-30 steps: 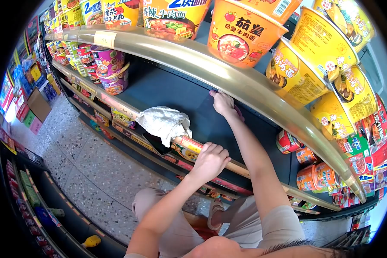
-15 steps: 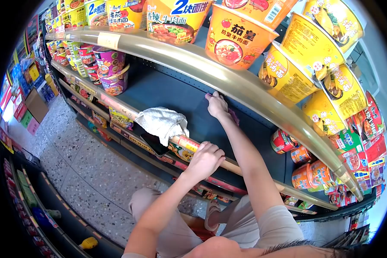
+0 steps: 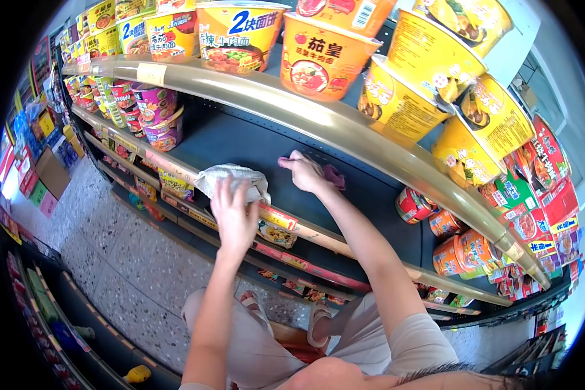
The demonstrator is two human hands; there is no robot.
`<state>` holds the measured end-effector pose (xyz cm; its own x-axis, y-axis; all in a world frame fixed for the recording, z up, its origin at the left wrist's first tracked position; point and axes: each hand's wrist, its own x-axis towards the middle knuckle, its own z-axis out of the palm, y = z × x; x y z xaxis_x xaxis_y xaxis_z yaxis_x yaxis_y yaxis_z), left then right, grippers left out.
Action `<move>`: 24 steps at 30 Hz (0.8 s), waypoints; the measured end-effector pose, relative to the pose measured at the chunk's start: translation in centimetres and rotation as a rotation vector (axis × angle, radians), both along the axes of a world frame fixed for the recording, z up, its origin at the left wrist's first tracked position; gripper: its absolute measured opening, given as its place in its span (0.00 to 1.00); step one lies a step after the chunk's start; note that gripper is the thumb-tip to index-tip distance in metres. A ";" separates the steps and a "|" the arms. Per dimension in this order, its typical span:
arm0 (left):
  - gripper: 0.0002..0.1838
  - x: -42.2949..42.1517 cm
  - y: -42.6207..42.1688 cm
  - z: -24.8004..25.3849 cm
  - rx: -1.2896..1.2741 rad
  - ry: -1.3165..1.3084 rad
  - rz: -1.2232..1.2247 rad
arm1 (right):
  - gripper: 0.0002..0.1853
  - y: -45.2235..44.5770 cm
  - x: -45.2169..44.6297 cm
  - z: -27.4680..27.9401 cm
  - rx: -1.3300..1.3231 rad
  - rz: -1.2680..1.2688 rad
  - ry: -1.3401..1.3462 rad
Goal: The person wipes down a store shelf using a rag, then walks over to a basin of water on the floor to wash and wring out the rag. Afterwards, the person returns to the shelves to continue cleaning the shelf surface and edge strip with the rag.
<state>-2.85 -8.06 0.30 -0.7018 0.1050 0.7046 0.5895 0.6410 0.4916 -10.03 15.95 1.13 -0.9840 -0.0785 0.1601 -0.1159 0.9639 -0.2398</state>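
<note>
My left hand (image 3: 234, 218) is over the white cloth (image 3: 248, 179) on the front edge of the dark shelf (image 3: 234, 140). Its fingers are apart and slightly blurred, and I cannot tell whether they touch the cloth. Farther in on the shelf surface, my right hand (image 3: 303, 172) is closed on a purple cloth (image 3: 333, 176), part of which shows beside the hand and a bit at the fingertips.
Purple noodle cups (image 3: 164, 132) stand at the shelf's left end, red and orange cups (image 3: 415, 205) at its right. A curved rail (image 3: 305, 110) crosses above, with large noodle tubs (image 3: 325, 58) behind it. Lower shelves run beneath, above the speckled floor (image 3: 149, 260).
My left hand has let go of the shelf's front edge and moved left to the white cloth, opening its fingers. My right hand has moved left and nearer with the purple cloth.
</note>
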 end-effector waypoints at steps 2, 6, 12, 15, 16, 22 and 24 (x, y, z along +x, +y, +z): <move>0.33 -1.1 -1.0 -1.4 -0.028 -0.101 0.056 | 0.17 0.1 0.4 -0.3 -0.033 0.081 0.030; 0.29 -2.4 -2.0 -2.3 -0.046 -0.114 0.033 | 0.16 0.2 0.9 -0.8 -0.073 0.097 0.061; 0.23 -5.6 -3.9 -3.1 0.090 -0.052 0.067 | 0.16 0.7 1.9 -0.9 -0.089 0.115 0.057; 0.26 -7.1 -5.1 -3.4 0.079 -0.022 0.145 | 0.17 1.1 2.6 -0.7 -0.085 0.129 0.058; 0.27 -7.2 -5.2 -3.4 0.064 -0.039 0.147 | 0.17 1.3 2.8 -0.7 -0.078 0.121 0.048; 0.24 -6.2 -3.7 -2.7 -0.079 -0.155 0.088 | 0.18 2.0 5.1 -0.2 -0.060 0.102 0.035; 0.21 -6.6 -3.9 -2.8 -0.050 -0.202 0.078 | 0.18 2.4 6.2 0.0 -0.047 0.106 0.038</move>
